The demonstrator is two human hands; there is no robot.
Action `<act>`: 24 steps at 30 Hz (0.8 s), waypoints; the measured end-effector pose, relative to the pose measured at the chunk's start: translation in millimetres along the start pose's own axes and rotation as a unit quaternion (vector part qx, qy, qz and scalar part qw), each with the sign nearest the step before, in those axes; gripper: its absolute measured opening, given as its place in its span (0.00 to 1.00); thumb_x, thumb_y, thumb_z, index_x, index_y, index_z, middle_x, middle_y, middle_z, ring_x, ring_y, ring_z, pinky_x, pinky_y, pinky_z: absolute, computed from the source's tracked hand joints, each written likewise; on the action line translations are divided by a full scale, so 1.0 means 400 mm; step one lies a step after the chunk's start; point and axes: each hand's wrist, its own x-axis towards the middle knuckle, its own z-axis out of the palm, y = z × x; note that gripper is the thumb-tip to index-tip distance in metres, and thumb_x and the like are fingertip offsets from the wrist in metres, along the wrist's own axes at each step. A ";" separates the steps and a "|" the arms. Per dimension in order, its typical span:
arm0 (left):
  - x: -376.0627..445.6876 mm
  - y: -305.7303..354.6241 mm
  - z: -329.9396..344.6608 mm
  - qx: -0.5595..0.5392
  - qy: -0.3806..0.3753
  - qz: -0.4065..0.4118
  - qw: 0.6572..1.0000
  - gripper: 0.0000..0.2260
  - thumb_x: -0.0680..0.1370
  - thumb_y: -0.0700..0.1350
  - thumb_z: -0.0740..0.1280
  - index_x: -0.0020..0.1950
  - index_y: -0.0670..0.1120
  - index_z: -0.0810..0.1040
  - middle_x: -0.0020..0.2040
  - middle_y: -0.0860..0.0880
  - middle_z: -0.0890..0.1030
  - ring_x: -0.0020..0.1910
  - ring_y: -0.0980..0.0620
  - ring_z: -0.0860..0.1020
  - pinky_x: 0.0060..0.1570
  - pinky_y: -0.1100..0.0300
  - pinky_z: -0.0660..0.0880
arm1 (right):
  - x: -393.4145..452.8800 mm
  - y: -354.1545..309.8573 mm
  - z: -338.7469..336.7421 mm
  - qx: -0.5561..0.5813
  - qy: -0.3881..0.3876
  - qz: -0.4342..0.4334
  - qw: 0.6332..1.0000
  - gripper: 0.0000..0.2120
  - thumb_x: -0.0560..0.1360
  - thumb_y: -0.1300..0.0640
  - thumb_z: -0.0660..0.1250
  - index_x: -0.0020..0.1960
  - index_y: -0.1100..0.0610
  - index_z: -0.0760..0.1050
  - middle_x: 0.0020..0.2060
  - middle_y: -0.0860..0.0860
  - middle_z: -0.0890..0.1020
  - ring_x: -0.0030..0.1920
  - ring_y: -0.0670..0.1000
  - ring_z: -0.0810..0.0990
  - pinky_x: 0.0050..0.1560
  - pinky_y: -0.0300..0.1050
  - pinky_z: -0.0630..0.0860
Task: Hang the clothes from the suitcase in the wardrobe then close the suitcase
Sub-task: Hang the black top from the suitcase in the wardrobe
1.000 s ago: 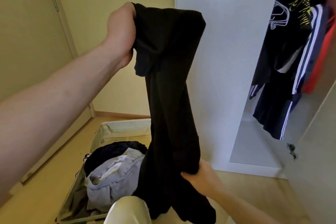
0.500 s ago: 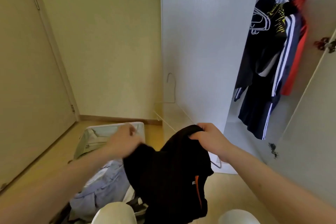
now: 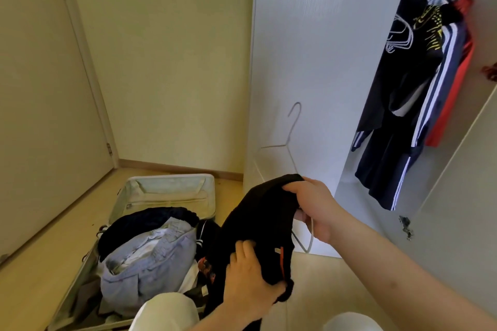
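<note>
A black garment (image 3: pixel 258 223) with an orange stripe hangs between my hands, low in front of the wardrobe. My right hand (image 3: pixel 314 209) grips its upper edge together with a white wire hanger (image 3: pixel 291 137), whose hook stands up against the wardrobe side. My left hand (image 3: pixel 247 274) grips the garment's lower part. The open suitcase (image 3: pixel 166 191) lies on the floor at lower left, with a pale blue garment (image 3: pixel 150 263) and dark clothes (image 3: pixel 145 220) piled inside.
The white wardrobe (image 3: pixel 309 62) stands at right, its door (image 3: pixel 457 223) open. Dark, striped and red clothes (image 3: pixel 419 94) hang from its rail. A closed room door (image 3: pixel 40 102) fills the left wall. My knees (image 3: pixel 166 312) show at the bottom.
The garment came down from arm's height to waist level. My left hand moved from its top to its lower part; my right hand now holds its upper edge with the hanger.
</note>
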 end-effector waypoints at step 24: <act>0.207 -0.202 -0.293 -0.368 -0.068 -0.259 0.890 0.10 0.83 0.45 0.62 0.45 0.42 0.77 0.38 0.44 0.76 0.37 0.47 0.75 0.37 0.55 0.70 | 0.067 0.135 -0.212 -0.213 0.095 0.058 0.971 0.19 0.77 0.48 0.72 0.52 0.66 0.78 0.37 0.53 0.81 0.28 0.47 0.72 0.30 0.39 0.73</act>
